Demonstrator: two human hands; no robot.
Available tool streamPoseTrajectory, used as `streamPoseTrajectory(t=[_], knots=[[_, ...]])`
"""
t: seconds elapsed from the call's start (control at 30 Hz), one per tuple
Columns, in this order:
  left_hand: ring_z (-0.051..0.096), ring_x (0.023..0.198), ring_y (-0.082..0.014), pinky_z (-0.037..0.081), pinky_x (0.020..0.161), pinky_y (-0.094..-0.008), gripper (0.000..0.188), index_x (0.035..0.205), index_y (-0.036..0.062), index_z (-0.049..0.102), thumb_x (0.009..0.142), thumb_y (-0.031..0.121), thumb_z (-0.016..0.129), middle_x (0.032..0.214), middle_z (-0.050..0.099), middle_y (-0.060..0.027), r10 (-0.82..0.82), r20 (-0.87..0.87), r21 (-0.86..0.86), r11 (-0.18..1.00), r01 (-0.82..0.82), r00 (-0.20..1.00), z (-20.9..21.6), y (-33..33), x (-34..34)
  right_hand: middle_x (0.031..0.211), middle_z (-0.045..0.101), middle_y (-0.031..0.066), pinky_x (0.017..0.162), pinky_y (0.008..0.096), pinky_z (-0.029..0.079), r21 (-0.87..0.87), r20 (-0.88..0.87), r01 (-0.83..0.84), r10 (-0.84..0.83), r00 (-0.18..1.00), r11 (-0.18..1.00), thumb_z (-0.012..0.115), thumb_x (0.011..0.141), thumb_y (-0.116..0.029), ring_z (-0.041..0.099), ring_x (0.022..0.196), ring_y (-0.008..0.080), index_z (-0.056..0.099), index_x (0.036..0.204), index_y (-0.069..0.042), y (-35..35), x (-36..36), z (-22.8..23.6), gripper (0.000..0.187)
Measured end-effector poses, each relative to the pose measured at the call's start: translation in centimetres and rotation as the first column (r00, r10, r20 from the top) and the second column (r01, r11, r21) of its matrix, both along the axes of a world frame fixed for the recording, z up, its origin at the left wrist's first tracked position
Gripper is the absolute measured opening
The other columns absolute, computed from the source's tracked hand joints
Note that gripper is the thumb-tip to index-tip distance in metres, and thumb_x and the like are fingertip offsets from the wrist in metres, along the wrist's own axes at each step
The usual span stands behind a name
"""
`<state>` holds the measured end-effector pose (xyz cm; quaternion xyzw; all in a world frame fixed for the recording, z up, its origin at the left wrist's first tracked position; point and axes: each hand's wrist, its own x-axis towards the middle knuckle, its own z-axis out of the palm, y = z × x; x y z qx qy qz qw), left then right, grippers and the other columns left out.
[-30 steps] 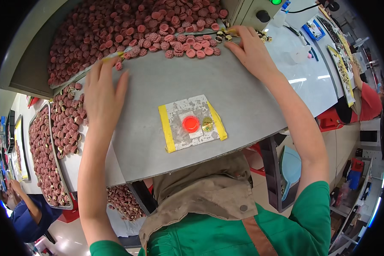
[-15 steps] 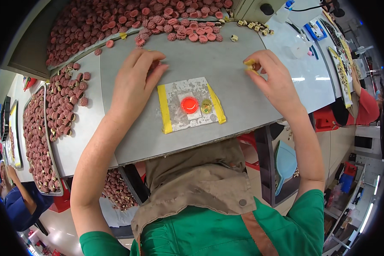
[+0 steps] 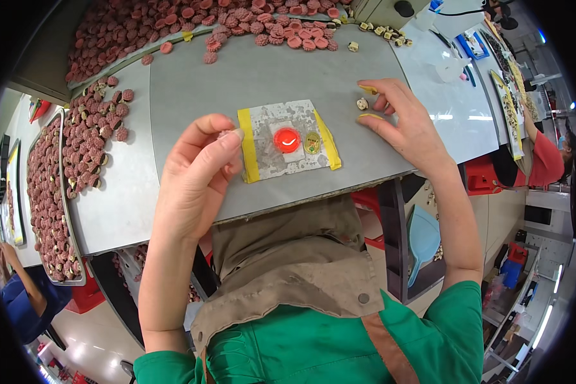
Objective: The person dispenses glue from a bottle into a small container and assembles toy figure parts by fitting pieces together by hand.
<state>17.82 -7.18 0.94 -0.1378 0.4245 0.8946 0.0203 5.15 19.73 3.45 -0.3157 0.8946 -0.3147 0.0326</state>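
My left hand [image 3: 195,169] is raised at the left of a taped square board [image 3: 262,168], fingers and thumb pinched. A bit of a small pink piece [image 3: 224,134] shows between them, mostly hidden. My right hand [image 3: 406,121] is open at the board's right, yellow coverings on the thumb and a finger. In the gap between them sits a small cream-and-dark piece [image 3: 362,104], apparently touched by neither. Yellow strips edge the board, which bears a round glossy red disc [image 3: 287,140] and an oval gold-green sticker [image 3: 312,143].
Bumpy pink cup-shaped pieces [image 3: 262,29] are heaped along the far side. Joined pink-and-cream pieces [image 3: 89,144] lie at left beside a filled metal tray [image 3: 80,272]. More cream-and-dark pieces [image 3: 390,35] lie far right. Co-workers sit at both sides; a blue dustpan [image 3: 422,237] is below.
My left hand has come nearer me and turned, now pinching a pink piece. My right hand has spread its fingers, showing the cream-and-dark piece between them.
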Motion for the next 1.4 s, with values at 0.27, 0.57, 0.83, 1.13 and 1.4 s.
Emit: streamPoseTrajectory(t=[0.27,0.57,0.83,1.13,1.4], knots=[[0.060,0.084,-0.0083,0.049,0.074,-0.0195,0.033,0.121,-0.0038,0.056,0.094,0.016,0.060,0.094,0.061,-0.0017,-0.014,-0.040,0.269,0.963,0.024,0.999,-0.9,0.8,0.5,0.098,0.061,0.0104,0.074,0.0318,0.049,0.134,-0.106,-0.136,0.150,0.983,0.982,0.060,0.088,-0.006,0.061,0.086,0.0247,0.062,0.106,-0.001,-1.1,0.3,0.5,0.019],[0.060,0.091,-0.0097,0.050,0.079,-0.0213,0.038,0.131,-0.0022,0.049,0.099,0.018,0.053,0.104,0.060,-0.0027,0.011,-0.132,0.297,0.955,0.029,0.991,-2.1,0.4,1.5,0.095,0.057,0.0127,0.073,0.0365,0.049,0.067,-0.139,-0.365,0.371,0.918,0.929,0.063,0.082,-0.002,0.058,0.084,0.0305,0.061,0.101,-0.002,-7.4,3.9,-0.2,0.020],[0.060,0.093,-0.0104,0.050,0.083,-0.0226,0.035,0.128,0.0002,0.051,0.098,0.016,0.056,0.107,0.060,-0.0033,0.031,-0.114,0.219,0.976,-0.005,0.993,-1.7,0.6,1.6,0.089,0.058,0.0094,0.072,0.0376,0.049,0.130,-0.228,-0.423,0.443,0.867,0.897,0.065,0.075,0.000,0.058,0.084,0.0284,0.061,0.098,-0.003,-7.8,3.9,-0.8,0.023],[0.060,0.091,-0.0084,0.050,0.081,-0.0210,0.033,0.127,-0.0010,0.052,0.098,0.013,0.054,0.108,0.060,-0.0027,0.026,-0.088,0.106,0.994,-0.017,0.996,-1.0,1.3,1.5,0.091,0.058,0.0094,0.074,0.0345,0.049,0.083,-0.247,-0.384,0.393,0.886,0.919,0.064,0.080,-0.001,0.059,0.085,0.0257,0.062,0.099,-0.003,-7.4,3.6,-1.2,0.019],[0.060,0.093,-0.0105,0.048,0.081,-0.0238,0.032,0.123,0.0004,0.055,0.098,0.020,0.056,0.106,0.063,-0.0045,-0.045,-0.042,0.047,0.998,0.047,0.998,-0.6,1.6,1.3,0.099,0.060,0.0100,0.076,0.0298,0.049,-0.345,0.078,-0.268,0.312,0.947,0.900,0.062,0.088,-0.003,0.061,0.087,0.0213,0.060,0.108,-0.002,-8.1,4.7,0.9,0.020]])
